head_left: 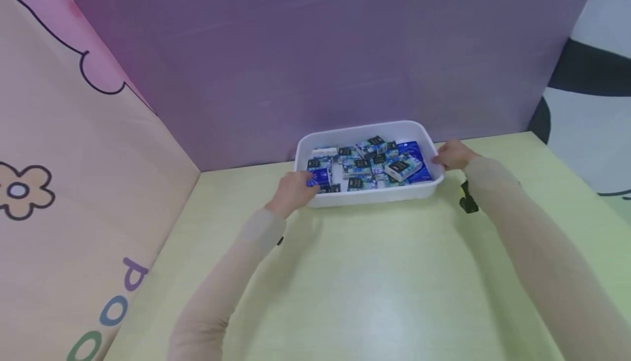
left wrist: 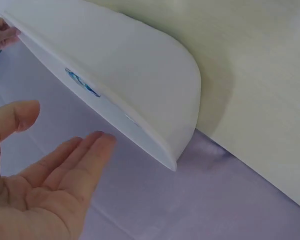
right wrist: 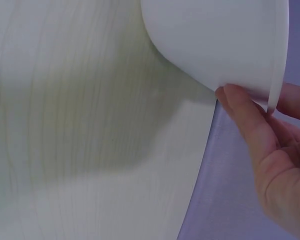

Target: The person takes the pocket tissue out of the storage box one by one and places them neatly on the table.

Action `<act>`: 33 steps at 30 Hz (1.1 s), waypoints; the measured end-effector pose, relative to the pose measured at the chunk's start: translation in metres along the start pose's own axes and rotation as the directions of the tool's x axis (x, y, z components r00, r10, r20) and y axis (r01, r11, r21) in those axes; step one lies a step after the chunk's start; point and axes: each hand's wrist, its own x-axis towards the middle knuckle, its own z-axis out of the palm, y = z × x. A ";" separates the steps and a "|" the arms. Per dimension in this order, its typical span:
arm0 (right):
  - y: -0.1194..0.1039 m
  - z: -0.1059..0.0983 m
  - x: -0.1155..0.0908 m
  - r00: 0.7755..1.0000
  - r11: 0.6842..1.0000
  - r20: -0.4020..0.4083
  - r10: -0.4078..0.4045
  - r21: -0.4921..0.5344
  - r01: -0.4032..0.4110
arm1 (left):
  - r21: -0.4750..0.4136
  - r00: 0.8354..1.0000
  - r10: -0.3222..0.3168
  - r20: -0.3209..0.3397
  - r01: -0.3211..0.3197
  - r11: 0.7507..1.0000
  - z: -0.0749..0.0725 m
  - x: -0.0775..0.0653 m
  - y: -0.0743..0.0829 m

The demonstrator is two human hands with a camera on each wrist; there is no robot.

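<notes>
The white plastic tray sits at the 12-to-1 o'clock side of the surface, close by the purple back panel. At its 3 o'clock end the right hand pinches the rim between thumb and fingers. At 8 o'clock the left hand is by the rim, its fingers well parted and gripping nothing; whether a fingertip touches the tray, I cannot tell.

Uneven support looks like the chief risk: if the right hand pulled or lifted alone, the tray would probably swivel or tip toward 9 o'clock. The small printed boxes lie loosely heaped, so a tilt could set them sliding; the uppermost box at 4 o'clock, lying over part of a blue packet, seems likeliest to shift. Holding only the edge, the pinch might slip under the load. A push toward 12 o'clock could jam the tray against the panel.
</notes>
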 end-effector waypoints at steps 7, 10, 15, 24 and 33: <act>-0.002 0.000 -0.002 1.000 1.000 -0.024 0.013 0.002 -0.013 | -0.028 0.989 -0.143 0.044 0.144 0.989 0.000 0.021 0.005; -0.003 0.000 -0.002 0.999 1.000 -0.027 0.021 0.003 -0.021 | -0.054 0.981 -0.185 0.051 0.188 0.981 0.004 0.030 0.008; -0.003 0.001 -0.002 0.999 0.999 -0.021 0.030 0.018 -0.030 | -0.027 0.969 -0.240 0.054 0.242 0.970 0.013 0.044 0.009; -0.001 0.006 0.000 0.999 0.999 -0.035 0.037 0.009 -0.037 | -0.039 0.944 -0.320 0.076 0.323 0.945 0.034 0.061 0.002; -0.001 0.006 0.004 0.996 0.997 -0.041 0.074 0.029 -0.073 | 0.023 0.939 -0.327 0.103 0.327 0.945 0.042 0.074 -0.001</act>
